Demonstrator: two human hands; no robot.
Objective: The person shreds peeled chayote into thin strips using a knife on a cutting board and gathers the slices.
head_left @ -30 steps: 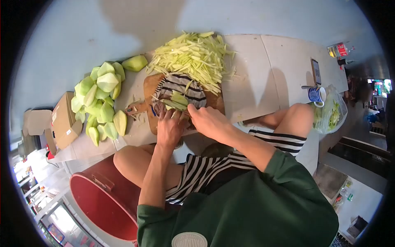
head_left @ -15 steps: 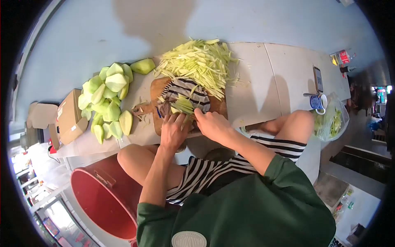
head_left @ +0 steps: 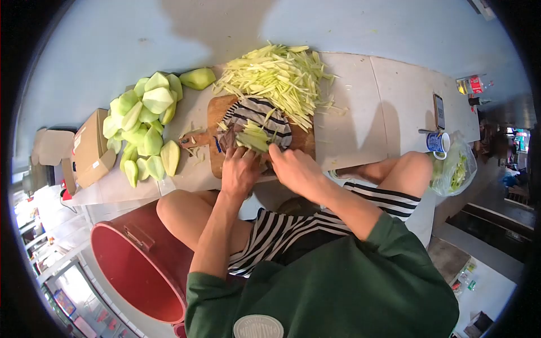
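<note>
My left hand [head_left: 241, 170] is closed over a partly sliced, peeled green mango [head_left: 252, 142], pressing it down on a striped cloth [head_left: 256, 110]. Cut strips stand out from the mango's top. The cloth lies bunched on a wooden cutting board [head_left: 217, 112]. Right beside the mango, my right hand [head_left: 296, 170] is closed round what appears to be a knife; its handle is hidden in the fingers and little of the blade shows. Behind the board a large heap of pale green mango strips [head_left: 276, 70] spills onto the board's far edge.
Peeled mangoes [head_left: 149, 112] are piled on the left of the tiled counter [head_left: 355, 96], by a cardboard box [head_left: 90, 149]. A red bin [head_left: 135, 270] stands below. To the right are a phone [head_left: 439, 111], a blue mug [head_left: 435, 143] and a plastic bag [head_left: 459, 169] of strips.
The camera view has shifted slightly. Both hands stay at the mango, my right hand a little lower and farther right; the strips on its top lie somewhat differently.
</note>
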